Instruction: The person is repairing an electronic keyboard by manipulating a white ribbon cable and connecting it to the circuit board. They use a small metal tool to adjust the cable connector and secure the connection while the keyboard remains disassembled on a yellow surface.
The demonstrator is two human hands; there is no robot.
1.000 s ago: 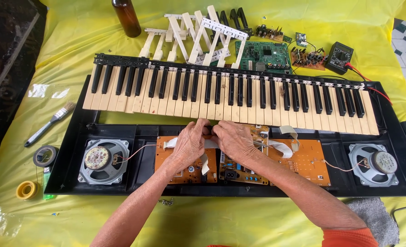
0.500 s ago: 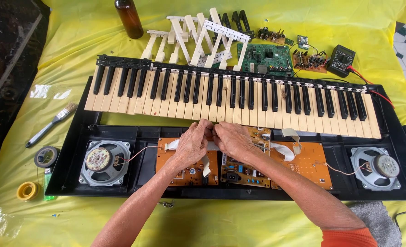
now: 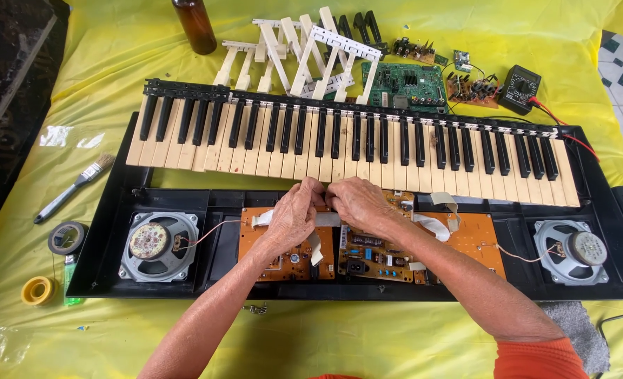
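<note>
Both hands meeting at the centre of the frame, just below the front edge of the keybed (image 3: 353, 144). Left hand (image 3: 292, 214) and right hand (image 3: 357, 203) with fingers curled close together, pinching a flat grey ribbon cable (image 3: 327, 220) above the orange circuit boards (image 3: 287, 253); exact grip under the fingertips hidden, so cannot tell how firmly. Cable probably light, thin and soft, easy to crease or tear; better taken flat near its stiff end, not by the middle. Boards under it looking fragile, with small parts standing up.

Inside the black case (image 3: 101, 231), round speaker (image 3: 158, 242) at lower left and another speaker (image 3: 570, 249) at lower right, each with thin wires. At upper centre, loose white keys (image 3: 304, 52), a green circuit board (image 3: 413, 84), a brown bottle (image 3: 195, 27). At upper right, a black multimeter (image 3: 520, 85). At left, a paintbrush (image 3: 73, 187), a dark tape roll (image 3: 66, 237), a yellow tape roll (image 3: 37, 290). No readable labels or packages on the yellow cloth (image 3: 325, 337)
</note>
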